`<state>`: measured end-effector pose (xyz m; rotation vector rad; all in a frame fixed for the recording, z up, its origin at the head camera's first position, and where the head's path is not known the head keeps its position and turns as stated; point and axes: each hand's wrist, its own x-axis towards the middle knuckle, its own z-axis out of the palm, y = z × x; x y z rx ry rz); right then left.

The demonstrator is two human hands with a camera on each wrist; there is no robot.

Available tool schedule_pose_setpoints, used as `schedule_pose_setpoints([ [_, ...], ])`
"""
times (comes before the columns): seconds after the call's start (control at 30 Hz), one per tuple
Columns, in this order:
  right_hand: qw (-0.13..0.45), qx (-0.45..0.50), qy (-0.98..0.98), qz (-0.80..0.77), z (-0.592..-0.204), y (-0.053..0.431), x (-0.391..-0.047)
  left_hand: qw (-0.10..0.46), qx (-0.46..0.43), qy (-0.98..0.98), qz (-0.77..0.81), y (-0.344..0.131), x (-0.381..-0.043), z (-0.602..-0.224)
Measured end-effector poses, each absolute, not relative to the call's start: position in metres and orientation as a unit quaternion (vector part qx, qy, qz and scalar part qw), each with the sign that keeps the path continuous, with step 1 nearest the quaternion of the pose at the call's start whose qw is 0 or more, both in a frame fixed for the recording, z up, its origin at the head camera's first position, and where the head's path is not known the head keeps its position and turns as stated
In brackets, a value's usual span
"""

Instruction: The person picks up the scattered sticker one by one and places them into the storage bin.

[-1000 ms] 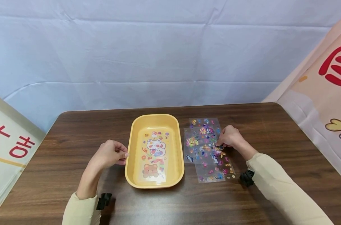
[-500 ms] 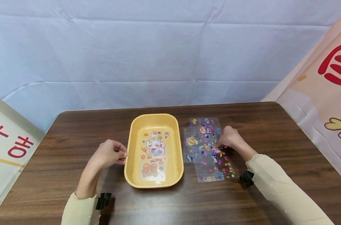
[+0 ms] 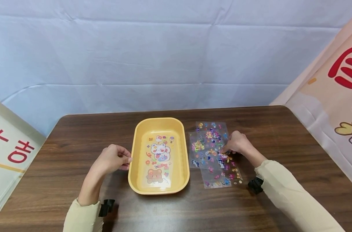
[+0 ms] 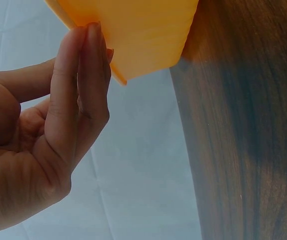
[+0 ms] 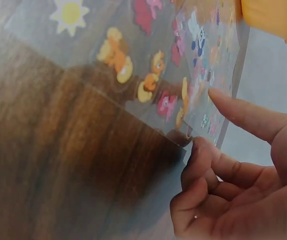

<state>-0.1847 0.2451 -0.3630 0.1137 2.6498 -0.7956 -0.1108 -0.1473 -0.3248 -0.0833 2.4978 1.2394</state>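
My left hand (image 3: pixel 112 159) pinches the left rim of a yellow plastic tray (image 3: pixel 139 188). In the left wrist view, its fingertips (image 4: pixel 87 37) lie against the tray's wall. A clear sticker sheet with bear pictures (image 3: pixel 160 157) lies flat inside the tray. To the tray's right, clear sheets of colourful pony stickers (image 3: pixel 213 170) overlap on the table. My right hand (image 3: pixel 237 141) touches their right edge. In the right wrist view, the thumb (image 5: pixel 233 110) reaches over the sheets, apart from the bent fingers, whose tips are right at the edge of a sheet (image 5: pixel 133 95).
The dark wood table (image 3: pixel 152 212) carries the tray and sheets. White cloth (image 3: pixel 141 64) hangs behind its far edge, with printed banners at the left (image 3: pixel 13 154) and right (image 3: pixel 335 96). A black strap device (image 3: pixel 107 207) sits at each cuff.
My right hand's fingertips have shifted slightly at the sheets' right edge, with the finger now stretched a little further over them. The left hand and tray hold still.
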Motion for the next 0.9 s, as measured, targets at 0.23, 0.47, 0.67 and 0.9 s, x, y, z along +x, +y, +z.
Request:
schedule_pose_setpoints([
  [0.23,0.194,0.040,0.946,-0.256,-0.3637,0.2425,-0.1848,0.176,-0.030,0.879,0.441,-0.1482,-0.1113,-0.3256],
  [0.47,0.199,0.043,0.945,-0.258,-0.3637,0.2409,-0.1843,0.175,-0.029,0.882,0.436,-0.1479,-0.1110,-0.3233],
  [0.67,0.205,0.037,0.939,-0.274,-0.3631,0.2410,-0.1822,0.173,-0.026,0.883,0.436,-0.1480,-0.1111,-0.3239],
  [0.9,0.203,0.036,0.937,-0.281,-0.3650,0.2414,-0.1822,0.174,-0.027,0.881,0.439,-0.1481,-0.1113,-0.3250],
])
